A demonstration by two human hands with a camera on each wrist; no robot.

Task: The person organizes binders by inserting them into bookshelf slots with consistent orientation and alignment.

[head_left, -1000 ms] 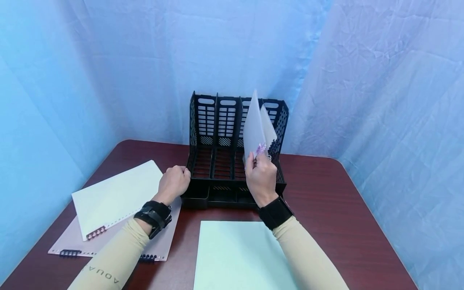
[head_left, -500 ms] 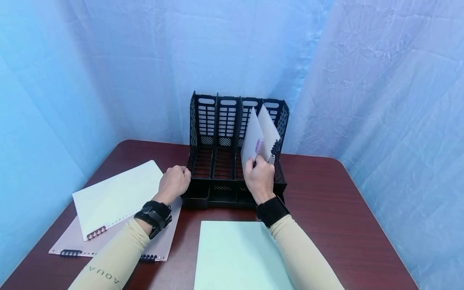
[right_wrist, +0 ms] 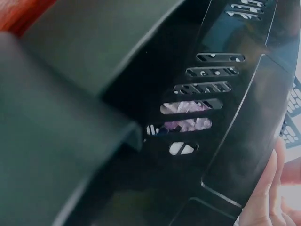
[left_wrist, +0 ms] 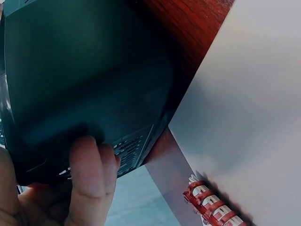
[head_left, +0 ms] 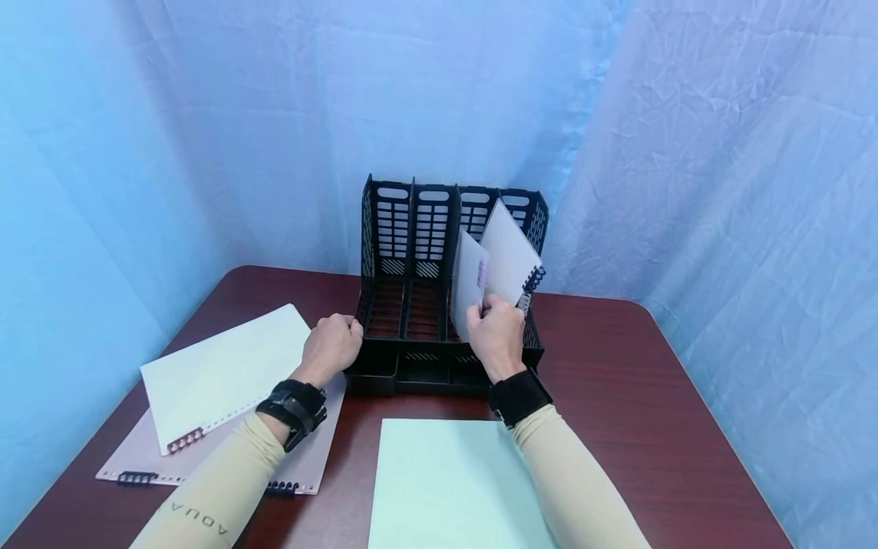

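Observation:
A black desktop file organizer (head_left: 427, 229) with upright dividers stands at the table's back. My left hand (head_left: 332, 347) grips its front left edge; in the left wrist view the fingers (left_wrist: 89, 169) curl over the black side panel. My right hand (head_left: 497, 335) pinches the front edge of a white loose-leaf notebook with purple rings (head_left: 469, 284), which stands low in the third compartment. Beside it, a white notebook with black rings (head_left: 511, 252) leans to the right in the rightmost compartment. In the right wrist view the organizer's slotted side hides most of the right hand (right_wrist: 265, 202).
On the left, a white notebook with reddish rings (head_left: 226, 374) overlaps a larger pinkish notebook with black rings (head_left: 302, 465). A pale green sheet or pad (head_left: 453, 480) lies in front on the dark red table (head_left: 638, 404). Curtains hang behind and at both sides.
The purple-ringed notebook has moved down into its compartment, carried by my right hand. The black-ringed notebook has swung to the right and tilts more. My left hand stays on the organizer's edge.

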